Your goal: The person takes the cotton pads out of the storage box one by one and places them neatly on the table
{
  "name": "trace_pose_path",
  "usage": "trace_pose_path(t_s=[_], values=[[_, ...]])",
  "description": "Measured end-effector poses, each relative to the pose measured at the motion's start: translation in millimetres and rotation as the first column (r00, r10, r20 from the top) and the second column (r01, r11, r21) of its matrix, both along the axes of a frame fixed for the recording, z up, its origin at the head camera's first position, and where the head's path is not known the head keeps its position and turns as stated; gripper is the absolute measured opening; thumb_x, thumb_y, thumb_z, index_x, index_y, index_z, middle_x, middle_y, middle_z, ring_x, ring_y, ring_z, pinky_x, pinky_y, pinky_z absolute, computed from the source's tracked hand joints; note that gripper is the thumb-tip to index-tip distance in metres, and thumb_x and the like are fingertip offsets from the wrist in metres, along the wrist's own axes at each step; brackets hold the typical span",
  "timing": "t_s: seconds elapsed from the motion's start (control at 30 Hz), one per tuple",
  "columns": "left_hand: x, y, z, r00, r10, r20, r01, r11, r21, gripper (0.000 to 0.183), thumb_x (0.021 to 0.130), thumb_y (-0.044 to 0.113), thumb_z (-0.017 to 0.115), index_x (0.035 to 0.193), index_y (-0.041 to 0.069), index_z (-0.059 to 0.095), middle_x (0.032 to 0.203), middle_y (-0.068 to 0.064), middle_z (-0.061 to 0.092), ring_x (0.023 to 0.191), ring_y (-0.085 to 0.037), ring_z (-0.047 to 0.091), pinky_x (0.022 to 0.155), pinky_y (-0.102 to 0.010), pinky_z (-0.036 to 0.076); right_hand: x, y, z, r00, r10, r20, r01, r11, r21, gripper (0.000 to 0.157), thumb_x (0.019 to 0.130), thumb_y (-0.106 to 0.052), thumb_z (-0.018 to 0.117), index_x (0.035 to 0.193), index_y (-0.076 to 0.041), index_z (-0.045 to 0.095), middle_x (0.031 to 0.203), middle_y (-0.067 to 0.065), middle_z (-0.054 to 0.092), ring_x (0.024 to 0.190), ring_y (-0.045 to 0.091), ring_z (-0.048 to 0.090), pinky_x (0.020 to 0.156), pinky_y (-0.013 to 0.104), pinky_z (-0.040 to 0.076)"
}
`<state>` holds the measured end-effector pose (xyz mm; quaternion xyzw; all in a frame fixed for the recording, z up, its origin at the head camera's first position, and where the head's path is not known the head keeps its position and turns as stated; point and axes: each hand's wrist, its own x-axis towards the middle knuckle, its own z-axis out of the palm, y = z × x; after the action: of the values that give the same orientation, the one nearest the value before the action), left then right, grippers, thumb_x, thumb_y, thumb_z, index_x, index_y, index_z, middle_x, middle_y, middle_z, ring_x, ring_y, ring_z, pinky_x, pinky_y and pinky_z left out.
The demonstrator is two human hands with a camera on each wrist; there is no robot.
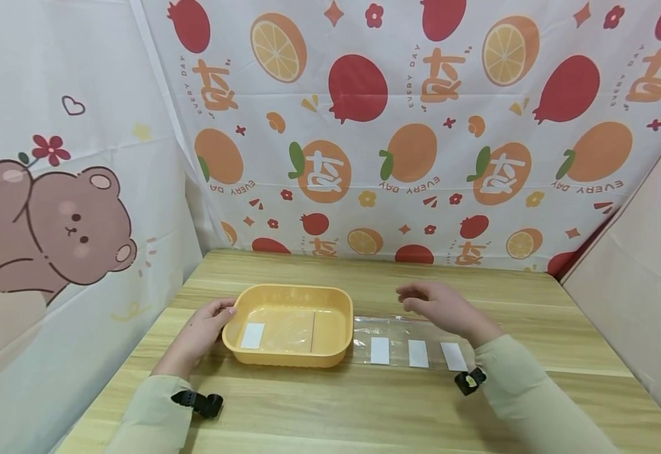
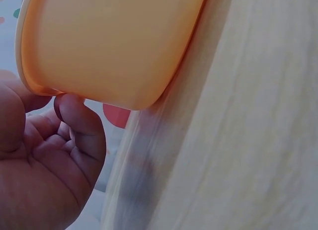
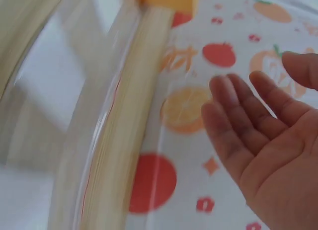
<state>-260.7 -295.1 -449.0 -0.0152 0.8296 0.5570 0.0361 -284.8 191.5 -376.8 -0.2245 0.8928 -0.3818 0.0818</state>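
Observation:
A yellow plastic tray (image 1: 287,359) with rounded corners and upright sides is at the left of the table. In it lies a clear plastic bag (image 1: 287,337) with a white label. My left hand (image 1: 200,331) grips the tray's left end, the thumb over the rim and the curled fingers against the outer wall in the left wrist view. To the right, clear zip bags (image 1: 398,331) with three white labels showing lie in an overlapping row, their left end hidden behind the tray. Above their far edge, my right hand (image 1: 441,306) holds nothing, its fingers loosely extended in the right wrist view.
The wood-grain table (image 1: 364,410) ends at a fruit-printed cloth (image 1: 359,157) at the back. A white cloth with a bear print (image 1: 81,227) hangs on the left, and a pale cloth panel (image 1: 637,271) closes the right side.

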Motion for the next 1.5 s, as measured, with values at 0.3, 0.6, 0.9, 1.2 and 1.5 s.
trace_pose_path(t_s=[0.3, 0.6, 0.9, 1.2, 1.5], values=[[0.3, 3.0, 1.7, 1.000, 0.002, -0.020, -0.003, 1.000, -0.024, 0.049, 0.110, 0.029, 0.044, 0.147, -0.004, 0.044, 0.145, -0.026, 0.048, 0.124, -0.032, 0.053, 0.086, -0.026, 0.053, 0.7, -51.1, -1.0, 0.978, 0.113, 0.177, -0.064, 0.963, -0.264, 0.040, 0.104, -0.026, 0.058, 0.141, -0.010, 0.057, 0.129, 0.006, 0.065, 0.111, 0.024, 0.066, 0.097, 0.046, 0.052], [-1.1, -0.4, -2.1, 1.000, 0.007, -0.027, -0.007, 1.000, -0.011, 0.051, 0.110, 0.031, 0.044, 0.148, -0.004, 0.043, 0.145, -0.027, 0.048, 0.123, -0.031, 0.054, 0.085, -0.026, 0.054, 5.2, -109.4, -9.5, 0.939, 0.193, 0.285, -0.064, 0.911, -0.407, 0.053, 0.100, -0.028, 0.064, 0.146, -0.006, 0.050, 0.143, 0.012, 0.053, 0.124, 0.030, 0.057, 0.097, 0.040, 0.052], [-0.3, -0.8, -2.3, 0.999, 0.001, -0.032, -0.001, 1.000, -0.013, 0.050, 0.111, 0.029, 0.043, 0.147, -0.005, 0.043, 0.144, -0.027, 0.048, 0.124, -0.032, 0.054, 0.086, -0.026, 0.053, 9.0, -148.7, -24.4, 0.911, 0.170, 0.376, 0.004, 0.907, -0.421, 0.049, 0.101, -0.024, 0.059, 0.145, -0.004, 0.050, 0.147, 0.019, 0.049, 0.132, 0.034, 0.050, 0.107, 0.054, 0.041], [-0.2, -1.3, 0.3, 0.999, -0.011, -0.041, 0.011, 1.000, -0.023, 0.050, 0.111, 0.030, 0.043, 0.147, -0.006, 0.042, 0.145, -0.028, 0.047, 0.125, -0.033, 0.052, 0.086, -0.025, 0.052, 12.6, -177.5, -29.7, 0.897, 0.085, 0.434, 0.104, 0.913, -0.394, 0.055, 0.100, -0.026, 0.058, 0.147, 0.000, 0.048, 0.148, 0.016, 0.048, 0.133, 0.044, 0.045, 0.099, 0.061, 0.046], [-0.3, -1.6, -1.1, 0.999, -0.014, -0.041, 0.014, 1.000, -0.014, 0.051, 0.111, 0.030, 0.043, 0.147, -0.006, 0.041, 0.145, -0.029, 0.047, 0.125, -0.033, 0.053, 0.086, -0.026, 0.053, 9.5, -193.7, -36.9, 0.895, -0.023, 0.446, 0.197, 0.916, -0.349, 0.053, 0.098, -0.027, 0.061, 0.144, -0.002, 0.052, 0.145, 0.012, 0.051, 0.134, 0.038, 0.044, 0.091, 0.061, 0.051]])
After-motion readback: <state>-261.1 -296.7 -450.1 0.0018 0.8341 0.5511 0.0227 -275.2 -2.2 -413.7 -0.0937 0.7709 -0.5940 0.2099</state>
